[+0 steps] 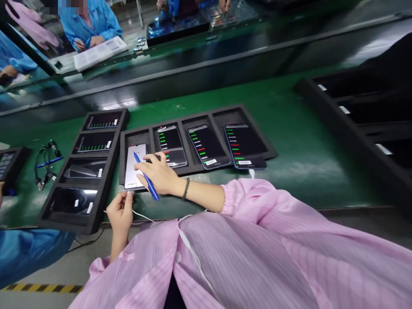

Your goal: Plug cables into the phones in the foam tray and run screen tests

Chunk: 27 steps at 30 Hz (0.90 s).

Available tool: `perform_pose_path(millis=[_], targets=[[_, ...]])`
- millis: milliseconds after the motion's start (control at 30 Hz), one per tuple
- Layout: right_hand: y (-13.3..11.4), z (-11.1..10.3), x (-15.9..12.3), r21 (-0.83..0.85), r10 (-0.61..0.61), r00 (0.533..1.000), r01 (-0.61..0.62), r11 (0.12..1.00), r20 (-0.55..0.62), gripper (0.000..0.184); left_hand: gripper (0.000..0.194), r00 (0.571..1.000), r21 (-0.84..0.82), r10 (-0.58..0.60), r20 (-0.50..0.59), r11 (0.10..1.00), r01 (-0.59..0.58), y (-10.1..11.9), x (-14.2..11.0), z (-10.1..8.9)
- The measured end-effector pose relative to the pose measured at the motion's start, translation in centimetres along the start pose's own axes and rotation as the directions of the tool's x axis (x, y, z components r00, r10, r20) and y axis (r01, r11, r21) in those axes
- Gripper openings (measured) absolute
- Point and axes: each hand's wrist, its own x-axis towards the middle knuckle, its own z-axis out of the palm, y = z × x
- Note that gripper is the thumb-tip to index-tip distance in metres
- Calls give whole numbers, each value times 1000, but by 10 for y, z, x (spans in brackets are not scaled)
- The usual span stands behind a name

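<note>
From my distant place I look at the phone with white screen (130, 166), which lies in the leftmost pocket of the foam tray (268, 150), close to the near edge of the table (277, 98). My left hand (120, 212) is at the phone's near end, with thumb and finger pinched, as it seems, on the white cable (143, 215); the plug itself I cannot make out. My right hand (164, 174) is closed around the blue pen (150, 185), slanting across the screen. If this is a connecting step, as I judge, I should steady the phone, guide the plug straight without twisting, and lift the pen tip from the glass. Three dark-screen phones (210, 148) occupy the other pockets, the rightmost reaching past the near rim, so my forearm needs care there. The second tray (104, 191), toward the table's left edge, leaves narrow room for the left hand; loose cables (54, 148) lie beyond it. The white cable's slack, near my pink garment (244, 189), could catch.
</note>
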Motion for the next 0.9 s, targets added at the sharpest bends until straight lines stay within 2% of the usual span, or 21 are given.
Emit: perform_pose_path(millis=[233,433,600,700,800,833,900], targets=[[3,4,-1,20,-19,999,20,1000,-42,29,41,1000,34,9,9,999,-9,1,1,0],[2,3,-1,-2,-44,999,44,999,-24,30,37,1000,53,-12,-20,998,13,0,0,0],[-4,-5,-3,18,-44,999,44,999,-14,30,34,1000,67,-15,-2,998,16,-2,1,-1],[-8,-23,-15,19,-132,984,135,991,-116,31,35,1000,49,-10,-4,999,10,0,2,-1],[-6,-53,-46,-73,-235,919,223,972,-317,26,35,1000,28,-15,-11,999,16,1,3,-2],[-3,-64,-60,-113,-243,887,216,970,-392,22,35,1000,24,-19,-11,1000,19,1,2,-2],[7,-84,-94,-175,-200,827,126,977,-525,12,35,1000,17,-25,-12,1000,25,0,1,-2]])
